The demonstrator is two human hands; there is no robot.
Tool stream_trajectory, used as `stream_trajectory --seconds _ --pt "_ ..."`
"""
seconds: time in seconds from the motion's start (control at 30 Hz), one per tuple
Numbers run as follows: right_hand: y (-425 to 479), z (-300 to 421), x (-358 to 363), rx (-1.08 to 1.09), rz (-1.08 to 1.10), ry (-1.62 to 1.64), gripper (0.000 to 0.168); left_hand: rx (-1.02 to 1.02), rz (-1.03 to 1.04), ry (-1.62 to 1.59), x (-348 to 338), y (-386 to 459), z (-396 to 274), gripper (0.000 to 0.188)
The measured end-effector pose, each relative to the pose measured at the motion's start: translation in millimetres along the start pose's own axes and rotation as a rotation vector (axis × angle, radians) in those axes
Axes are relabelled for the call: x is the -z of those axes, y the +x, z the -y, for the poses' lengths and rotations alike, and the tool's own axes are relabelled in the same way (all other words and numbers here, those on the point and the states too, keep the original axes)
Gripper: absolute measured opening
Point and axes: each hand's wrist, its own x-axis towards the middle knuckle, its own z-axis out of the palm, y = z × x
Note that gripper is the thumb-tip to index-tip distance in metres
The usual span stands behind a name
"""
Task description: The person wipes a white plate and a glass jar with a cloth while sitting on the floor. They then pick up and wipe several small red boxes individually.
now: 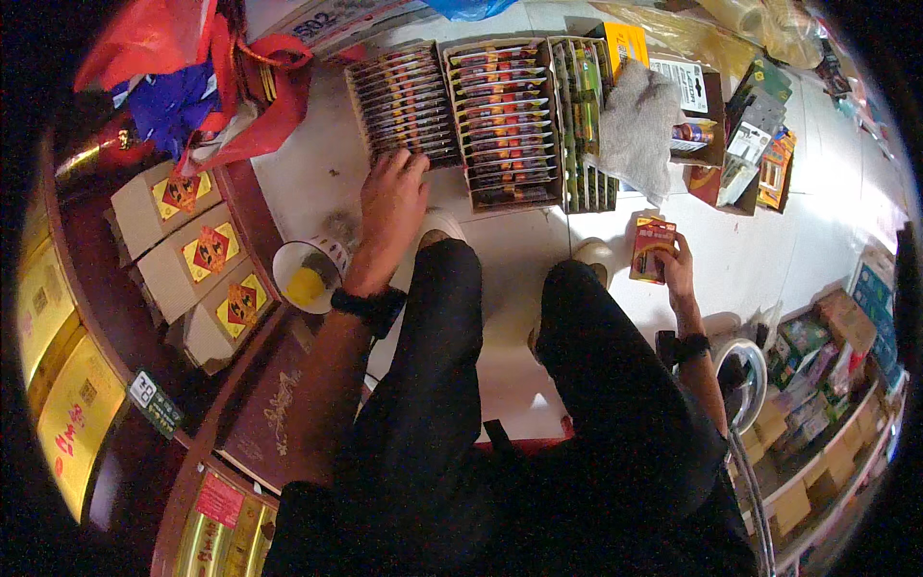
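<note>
My left hand (pixel 395 209) is at the near end of a cardboard box of blister packs (pixel 404 101), with its fingertips at the last packs; whether it grips one I cannot tell. Beside that box stands a second box of upright blister packs (pixel 505 122), then a third with green packs (pixel 588 122). On the right, my right hand (pixel 676 263) holds a red and gold blister pack (pixel 651 249) by its right edge, over the floor. A grey cloth (pixel 638 130) lies across the third box's right side.
Beside my left forearm stands a white paper cup (pixel 310 278) with something yellow inside. Left are cardboard boxes with red-gold labels (pixel 213 249) on a dark red shelf, and a red bag (pixel 281 108). More open boxes (pixel 743 173) stand right. A stocked shelf (pixel 829 461) is lower right.
</note>
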Motion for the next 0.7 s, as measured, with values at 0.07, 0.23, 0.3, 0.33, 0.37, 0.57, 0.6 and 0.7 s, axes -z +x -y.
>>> stream_trajectory --seconds 0.07,0.23,0.3,0.33,0.37,0.57,0.6,0.7 --pt "1.8 -7.8 6.7 -0.026 -0.053 0.035 0.045 -0.005 -0.044 -0.009 -4.5 1.4 -4.6 0.025" --pt "15.4 -12.3 5.2 0.063 -0.017 0.137 0.047 0.004 -0.007 0.043 -10.7 1.1 -0.5 0.019" --pt "12.1 -6.3 -2.0 0.048 -0.011 0.107 0.043 0.058 0.029 0.045 -8.4 1.6 0.2 0.017" --pt "11.0 0.4 -5.5 0.031 0.012 0.078 0.043 0.09 0.043 0.042 -4.5 3.1 -3.1 0.014" --pt "9.0 7.5 -8.8 0.013 0.035 0.048 0.042 0.124 0.057 0.038 -0.5 4.4 -5.9 0.011" --pt "-16.5 68.1 -20.5 0.033 0.475 -0.242 0.045 0.157 -0.053 -0.021 10.3 8.0 6.5 0.016" --pt "-22.9 78.8 -27.8 0.064 0.499 -0.239 0.045 0.137 -0.044 -0.018 11.8 9.7 9.2 0.016" --pt "-15.8 100.5 -52.5 0.096 0.59 -0.257 0.048 0.089 -0.05 -0.027 14.7 7.5 21.3 0.016"
